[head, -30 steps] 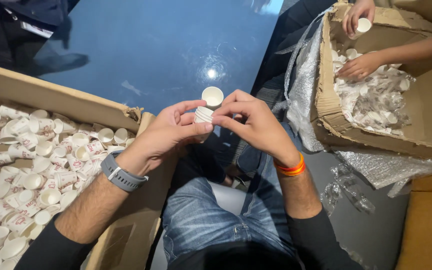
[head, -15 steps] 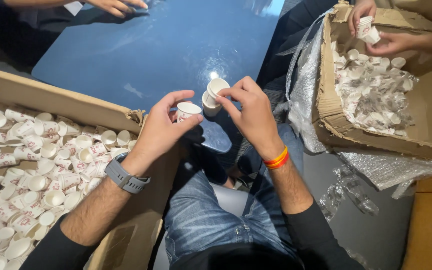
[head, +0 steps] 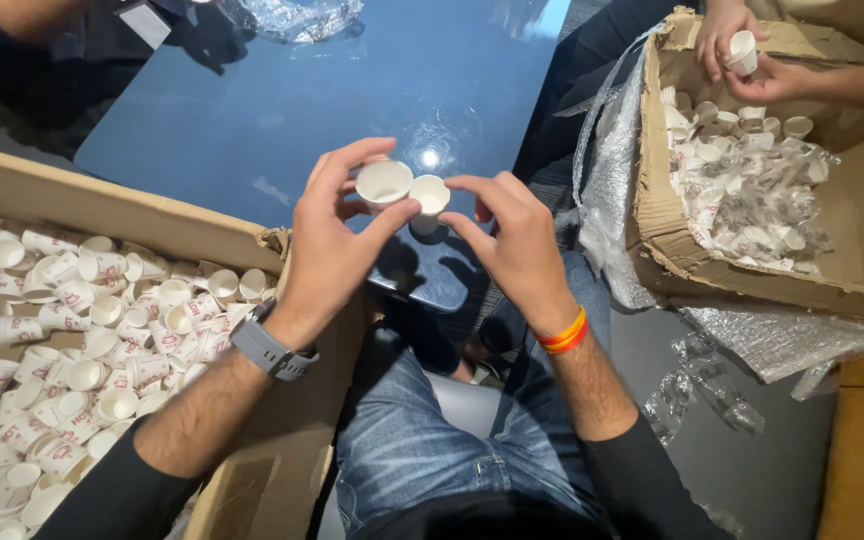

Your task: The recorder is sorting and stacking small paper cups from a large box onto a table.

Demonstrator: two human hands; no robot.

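Observation:
My left hand [head: 337, 235] pinches a small white paper cup [head: 383, 183] by its rim, mouth facing up toward me. My right hand [head: 512, 240] holds a second small white cup [head: 429, 198] right beside it, and the two cups touch side by side above the edge of the blue table [head: 292, 90]. A grey watch sits on my left wrist and an orange band on my right wrist. Both hands hover over my lap in blue jeans.
A large cardboard box [head: 102, 215] at my left holds several loose white paper cups [head: 62, 340]. Another cardboard box [head: 672, 240] with cups and clear plastic wrap stands at the right, where another person's hands [head: 742, 55] hold a cup. Plastic film [head: 752, 345] trails onto the floor.
My hands separated one cup from another, then brought the two cups together side by side with mouths turned up. The other person's hands moved within the right box.

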